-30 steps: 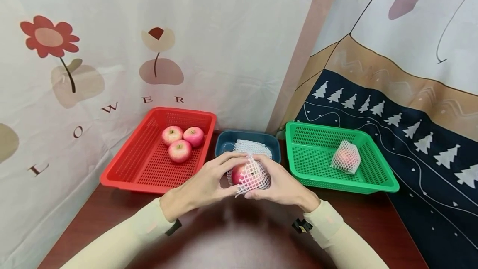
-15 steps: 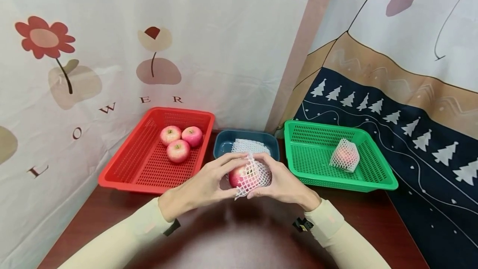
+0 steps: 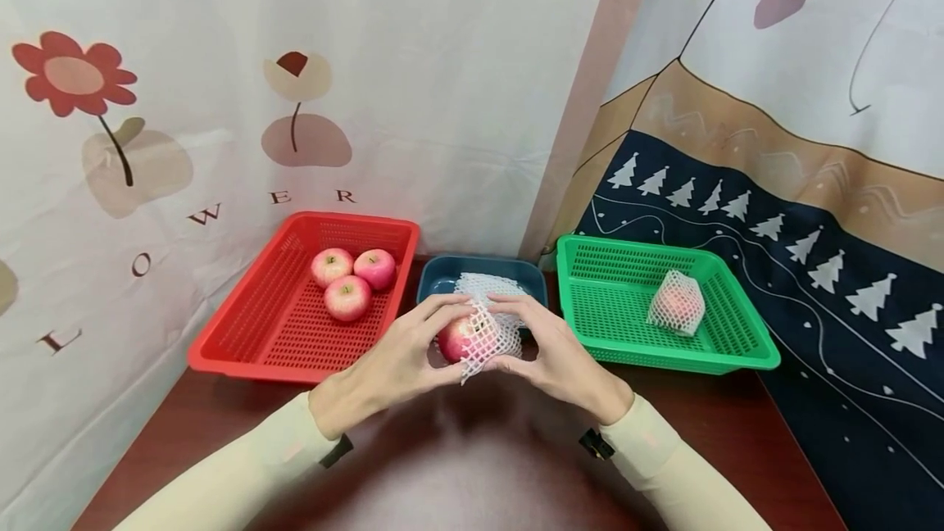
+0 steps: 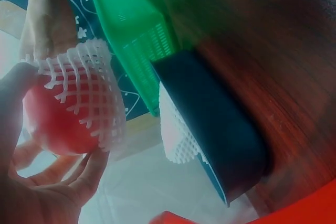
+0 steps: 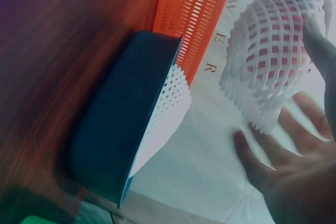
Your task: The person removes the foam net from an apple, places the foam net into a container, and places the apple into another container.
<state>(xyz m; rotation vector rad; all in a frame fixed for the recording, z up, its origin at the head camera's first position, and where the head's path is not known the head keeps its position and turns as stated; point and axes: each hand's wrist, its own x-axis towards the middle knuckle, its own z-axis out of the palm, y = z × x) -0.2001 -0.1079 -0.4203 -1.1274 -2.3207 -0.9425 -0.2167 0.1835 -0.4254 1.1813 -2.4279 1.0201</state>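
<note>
In the head view, a red-and-yellow apple [image 3: 453, 340] is held up over the table, partly inside a white foam fruit net [image 3: 507, 336]. My left hand [image 3: 398, 359] grips the apple from the left, thumb below and fingers over the top. At the net's right side is my right hand [image 3: 571, 355], its thumb and fingertips on the mesh with a gap before the palm. The left wrist view shows bare red apple skin [image 4: 55, 121] on the side toward the left palm. Mesh [image 5: 268, 51] covers the apple's other side in the right wrist view.
A red basket [image 3: 243, 334] at left holds three bare apples [image 3: 348, 298]. Behind my hands, a dark blue tray [image 3: 435, 273] contains more foam nets [image 3: 472, 283]. At right, a green basket [image 3: 601, 310] holds one netted apple [image 3: 677, 303]. A printed curtain [image 3: 442, 105] hangs behind.
The apple and net have shifted slightly left. My right palm has drawn back from the net, leaving a wider gap. The baskets appear slightly further left as the head view turns.
</note>
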